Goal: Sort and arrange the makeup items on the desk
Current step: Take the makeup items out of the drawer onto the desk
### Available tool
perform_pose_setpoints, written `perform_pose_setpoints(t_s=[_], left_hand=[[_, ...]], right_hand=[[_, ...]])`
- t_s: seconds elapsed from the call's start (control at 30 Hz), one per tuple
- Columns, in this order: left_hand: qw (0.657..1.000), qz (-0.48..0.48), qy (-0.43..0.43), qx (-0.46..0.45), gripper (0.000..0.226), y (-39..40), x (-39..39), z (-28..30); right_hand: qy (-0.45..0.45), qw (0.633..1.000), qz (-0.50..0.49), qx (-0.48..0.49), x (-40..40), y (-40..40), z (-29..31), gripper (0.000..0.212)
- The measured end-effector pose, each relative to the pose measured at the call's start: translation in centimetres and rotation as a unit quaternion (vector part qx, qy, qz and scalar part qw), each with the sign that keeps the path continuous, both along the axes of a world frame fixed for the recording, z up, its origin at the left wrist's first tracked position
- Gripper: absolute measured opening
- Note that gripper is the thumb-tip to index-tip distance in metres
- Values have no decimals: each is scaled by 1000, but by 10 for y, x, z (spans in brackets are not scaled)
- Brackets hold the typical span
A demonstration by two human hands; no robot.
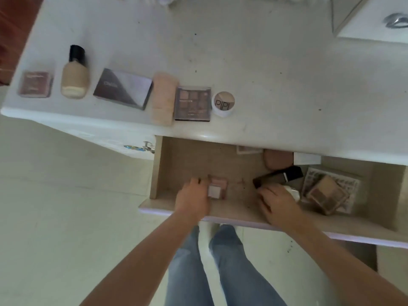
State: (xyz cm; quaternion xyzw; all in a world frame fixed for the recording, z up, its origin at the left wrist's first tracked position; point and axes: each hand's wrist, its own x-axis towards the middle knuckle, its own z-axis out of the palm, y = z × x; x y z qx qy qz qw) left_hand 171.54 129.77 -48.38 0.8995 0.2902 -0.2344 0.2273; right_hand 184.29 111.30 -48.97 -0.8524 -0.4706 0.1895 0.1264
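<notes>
A row of makeup lies along the desk's (265,74) front edge: a pink compact (35,84), a foundation bottle (74,74), a dark palette box (123,89), a pale pink sponge (163,98), an eyeshadow palette (192,103) and a round jar (223,103). Below, the drawer (185,160) stands open. Inside it, my left hand (194,196) holds a small pink and white compact (217,188). My right hand (278,200) grips the near end of a dark tube (279,176).
The drawer's right part holds a brown sponge (277,160), a white box (306,158), a patterned palette (331,191) with a beige compact on it. A cabinet knob (147,146) sits left of the drawer. My legs stand on the pale floor below.
</notes>
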Motion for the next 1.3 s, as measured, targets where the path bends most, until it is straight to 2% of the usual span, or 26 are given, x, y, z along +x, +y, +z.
perform_pose_setpoints(t_s=[0.07,0.13,0.2,0.3,0.37,0.5,0.63,0.73,0.83,0.87,0.9,0.97,1.03,1.1,1.17,1.3], left_hand=[[995,33,81,-44,54,-7,21,-6],[987,94,106,-71,66,-12,39,-13],[980,130,134,-75,73,-20,50,-20],[979,126,151,-41,61,-30,51,-31],[979,148,139,-28,53,-31,49,-36],[979,172,109,-31,56,-26,45,-36],[984,168,46,-42,52,-25,41,-15],[989,140,-31,-39,55,-24,39,16],[985,105,-130,-39,60,-21,47,58],[982,94,-162,-32,60,-19,53,72],[977,85,-192,-19,61,-17,60,85],[970,85,-229,0,63,-9,80,105],[969,102,-227,5,63,-2,105,117],[976,87,-196,32,57,0,129,120],[982,47,-167,80,49,-4,148,117],[982,14,-121,146,44,-8,160,99]], right_hand=[[-9,993,-59,-104,14,-10,-1,20],[-6,975,-110,-193,21,-9,2,40],[-21,963,-136,-234,26,-9,0,51],[-66,968,-99,-220,27,-2,-5,56],[-128,968,-43,-213,28,3,-12,44],[-160,966,67,-190,33,14,-9,17],[-131,962,106,-214,41,18,-21,39],[-125,975,93,-156,46,15,-9,33],[-76,997,23,-25,52,9,23,32],[-49,998,-15,25,54,11,39,45],[-27,995,-63,78,56,14,59,55],[44,978,-146,143,66,24,100,48],[125,952,-229,160,86,35,111,32],[160,930,-299,144,111,51,110,32],[155,923,-330,124,127,68,101,32],[73,930,-340,114,139,87,83,33]])
